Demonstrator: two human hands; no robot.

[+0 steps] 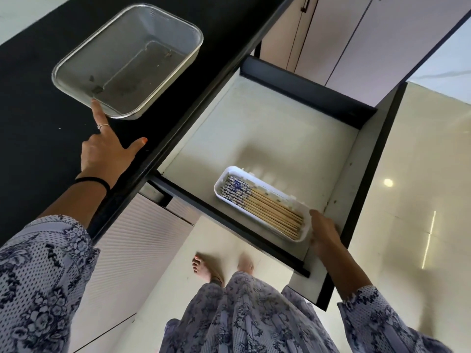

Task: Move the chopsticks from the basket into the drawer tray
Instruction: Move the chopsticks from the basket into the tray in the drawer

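Observation:
A metal mesh basket [163, 80] stands on the black countertop at upper left, holding only a few specks. My left hand [105, 151] rests on the counter, its forefinger touching the basket's near rim. In the open drawer lies a white tray [221, 183] filled with several wooden chopsticks [270, 208], their blue-patterned ends toward the left. My right hand [323, 234] grips the tray's right end, thumb on its rim.
The drawer [267, 128] is pulled far out, with a pale floor and dark side walls. The black countertop [38, 118] spans the left. Cabinet doors [331, 39] are behind the drawer. My feet stand on the tiled floor [420, 174] below.

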